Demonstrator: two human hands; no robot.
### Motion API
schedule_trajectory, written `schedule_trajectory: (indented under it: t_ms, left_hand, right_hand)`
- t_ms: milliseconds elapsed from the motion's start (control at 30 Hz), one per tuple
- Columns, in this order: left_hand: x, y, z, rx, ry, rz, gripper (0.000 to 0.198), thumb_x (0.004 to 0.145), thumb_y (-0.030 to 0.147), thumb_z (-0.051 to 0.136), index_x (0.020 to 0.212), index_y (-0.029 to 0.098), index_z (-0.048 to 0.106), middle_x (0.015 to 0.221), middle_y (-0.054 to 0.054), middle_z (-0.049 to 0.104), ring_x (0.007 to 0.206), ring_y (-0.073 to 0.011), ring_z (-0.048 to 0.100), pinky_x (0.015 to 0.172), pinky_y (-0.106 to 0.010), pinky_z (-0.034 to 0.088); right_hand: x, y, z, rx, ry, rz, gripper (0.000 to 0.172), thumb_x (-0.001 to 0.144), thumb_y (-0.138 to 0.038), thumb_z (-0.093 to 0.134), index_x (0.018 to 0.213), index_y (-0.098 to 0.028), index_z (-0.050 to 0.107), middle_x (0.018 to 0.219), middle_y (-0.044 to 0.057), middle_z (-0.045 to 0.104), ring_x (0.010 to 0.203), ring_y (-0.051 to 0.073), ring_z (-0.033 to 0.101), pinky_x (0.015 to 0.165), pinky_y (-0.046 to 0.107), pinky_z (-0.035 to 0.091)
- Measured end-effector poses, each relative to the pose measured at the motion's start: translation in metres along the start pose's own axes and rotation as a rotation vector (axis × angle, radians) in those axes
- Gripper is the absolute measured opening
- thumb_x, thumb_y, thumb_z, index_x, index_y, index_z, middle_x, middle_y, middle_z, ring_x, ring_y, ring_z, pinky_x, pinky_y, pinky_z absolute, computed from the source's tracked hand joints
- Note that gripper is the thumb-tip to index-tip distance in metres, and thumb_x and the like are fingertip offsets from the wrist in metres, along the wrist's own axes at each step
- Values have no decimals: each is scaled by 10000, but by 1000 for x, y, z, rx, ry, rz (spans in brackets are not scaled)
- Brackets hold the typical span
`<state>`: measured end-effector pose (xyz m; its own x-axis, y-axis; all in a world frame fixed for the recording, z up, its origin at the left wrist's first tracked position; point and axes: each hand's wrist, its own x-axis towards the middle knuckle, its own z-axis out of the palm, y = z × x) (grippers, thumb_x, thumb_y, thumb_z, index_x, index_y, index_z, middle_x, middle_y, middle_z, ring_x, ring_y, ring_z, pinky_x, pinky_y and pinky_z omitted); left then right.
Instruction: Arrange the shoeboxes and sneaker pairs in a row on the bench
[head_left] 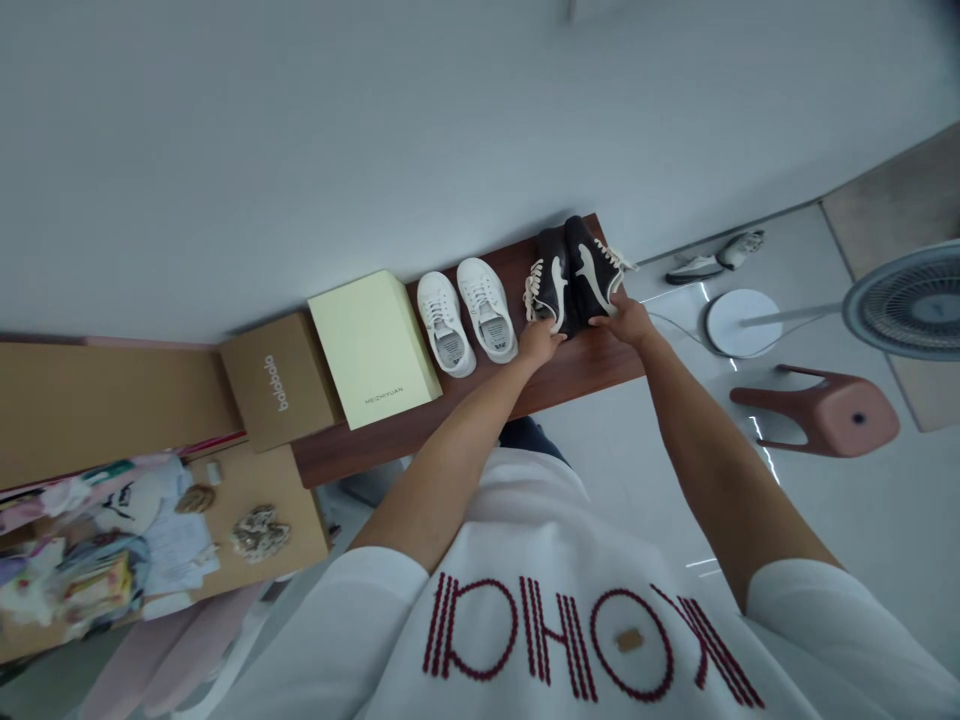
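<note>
White wall, brown shelf [450, 420], both hands [585, 332] grasping dark sneakers [574, 275], heels hidden, fingertips seemingly tucked beneath.

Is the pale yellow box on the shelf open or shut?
Shut. The pale yellow box has its lid flat and flush on top, lettering visible, with nothing of the inside showing, beside the white shoes.
</note>
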<state>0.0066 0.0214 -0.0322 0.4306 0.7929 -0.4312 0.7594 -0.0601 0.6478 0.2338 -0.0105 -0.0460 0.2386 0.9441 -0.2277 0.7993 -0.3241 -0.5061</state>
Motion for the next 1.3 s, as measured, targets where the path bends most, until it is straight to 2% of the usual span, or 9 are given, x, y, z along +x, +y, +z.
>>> schedule_trajectory:
  t_ms: [167, 267, 400, 500, 733, 900, 1100, 1300]
  left_hand:
    - [-11, 29, -12, 256, -55, 41, 299, 1027, 322, 639, 1288, 204, 725, 1248, -129, 781, 1282, -306, 687, 1117, -389, 476]
    - [-19, 43, -20, 371, -86, 91, 330, 1068, 304, 551, 1334, 171, 693, 1219, -149, 789, 1229, -283, 717, 1110, -384, 467]
    - [-24, 53, -24, 444, -81, 134, 356, 1073, 266, 524, 1366, 116, 662, 1182, -184, 786, 1188, -285, 732, 1100, -401, 460]
    - [-21, 56, -24, 476, -72, 121, 342, 1058, 218, 533, 1346, 93, 668, 1153, -190, 786, 1183, -290, 732, 1086, -405, 460]
    - [-13, 60, -23, 473, -66, 83, 336, 1040, 124, 505, 1313, 78, 695, 1147, -200, 790, 1182, -288, 739, 1057, -394, 474]
    - [-8, 61, -24, 469, -60, 63, 347, 1041, 100, 463, 1265, 83, 727, 1130, -195, 795, 1165, -277, 741, 1052, -387, 479]
    - [-3, 58, -23, 424, -50, 44, 355, 1047, 100, 450, 1257, 65, 734, 1136, -209, 794, 1150, -279, 740, 1045, -383, 477]
    - [1, 56, -20, 436, -45, 36, 386, 1056, 85, 414, 1263, 66, 739, 1141, -212, 796, 1160, -275, 744, 1049, -381, 483]
  right_hand:
    - [-9, -19, -19, -287, -67, -88, 440, 926, -620, 743, 1018, -190, 752, 999, 136, 771, 934, 316, 700, 804, 364, 497]
    - [-19, -33, -25, -442, -75, -153, 387, 977, -563, 691, 1048, -186, 742, 988, 157, 767, 967, 325, 676, 805, 365, 439]
    - [-29, -43, -23, -540, -85, -226, 246, 1008, -405, 655, 1051, -176, 734, 1038, 168, 779, 1039, 326, 647, 845, 373, 395]
    - [-29, -45, -19, -580, -98, -246, 191, 993, -312, 646, 1060, -159, 740, 1070, 175, 789, 1063, 330, 644, 880, 395, 387]
    - [-18, -47, -9, -597, -132, -244, 235, 981, -271, 611, 1100, -129, 756, 1102, 204, 792, 1072, 336, 642, 927, 422, 378]
    - [-14, -54, -4, -602, -139, -235, 263, 989, -167, 536, 1116, -113, 760, 1097, 214, 797, 1062, 325, 649, 944, 426, 380]
    - [-15, -65, -4, -619, -144, -216, 252, 1010, -196, 546, 1096, -116, 769, 1130, 213, 803, 1111, 317, 660, 946, 415, 394]
    - [-13, -64, 2, -625, -144, -197, 242, 996, -205, 585, 1127, -97, 757, 1123, 224, 800, 1103, 334, 666, 945, 433, 395]
